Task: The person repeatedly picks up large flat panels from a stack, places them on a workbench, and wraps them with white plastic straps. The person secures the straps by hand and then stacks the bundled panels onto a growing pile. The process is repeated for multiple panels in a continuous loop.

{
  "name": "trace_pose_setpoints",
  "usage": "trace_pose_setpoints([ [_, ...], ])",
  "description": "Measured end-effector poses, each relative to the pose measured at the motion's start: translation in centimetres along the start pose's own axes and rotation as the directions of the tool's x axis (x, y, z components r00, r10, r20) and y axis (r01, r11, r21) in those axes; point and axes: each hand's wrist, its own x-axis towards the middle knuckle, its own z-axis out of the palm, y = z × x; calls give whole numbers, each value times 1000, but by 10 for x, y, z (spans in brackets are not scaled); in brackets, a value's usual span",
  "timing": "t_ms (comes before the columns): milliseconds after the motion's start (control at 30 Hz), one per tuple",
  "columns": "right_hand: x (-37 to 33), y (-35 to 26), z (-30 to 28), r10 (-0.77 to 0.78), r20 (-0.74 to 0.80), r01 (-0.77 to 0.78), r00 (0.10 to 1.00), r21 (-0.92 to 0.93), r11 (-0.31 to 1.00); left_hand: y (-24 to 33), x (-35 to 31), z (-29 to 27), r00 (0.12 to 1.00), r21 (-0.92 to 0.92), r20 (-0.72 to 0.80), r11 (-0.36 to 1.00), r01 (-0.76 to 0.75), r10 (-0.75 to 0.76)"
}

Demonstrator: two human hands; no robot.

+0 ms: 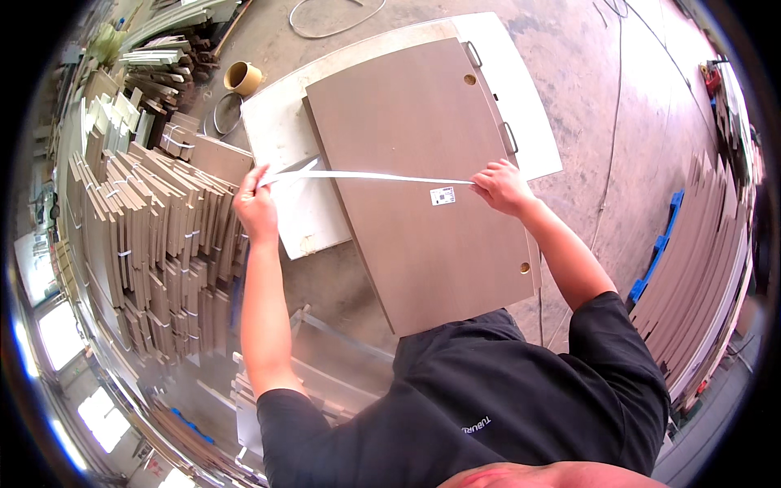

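Strip (366,174), white | left hand (255,205) and right hand (502,187) pinch it, apart | above brown panel (411,236) | risk: loosened grip could let it slip or twist

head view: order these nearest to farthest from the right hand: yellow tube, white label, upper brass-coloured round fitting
1. White label: on the panel, just left of the right hand
2. Upper brass-coloured round fitting: near the panel's far end
3. Yellow tube: beyond the panel's left side

Left hand (257,208) and right hand (502,187) hold a white strip (370,176) over a brown panel (407,114).
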Motion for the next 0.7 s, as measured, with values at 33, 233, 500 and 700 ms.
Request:
trace_pose_setpoints([
  [33,-12,11,9,53,-63,-55,997,-30,998,11,5,3,998,-106,-36,994,37,-41],
  [233,-82,116,3,412,-277,-478,868,-245,843,15,44,-44,957,-341,-180,927,157,-228],
  [500,-55,223,-46,857,-360,-637,370,573,516,34,25,-8,994,-204,-98,978,33,-54],
  [700,42,243,-15,909,-325,-473,261,778,414,82,1,35,999,-119,-47,992,-30,25],
])
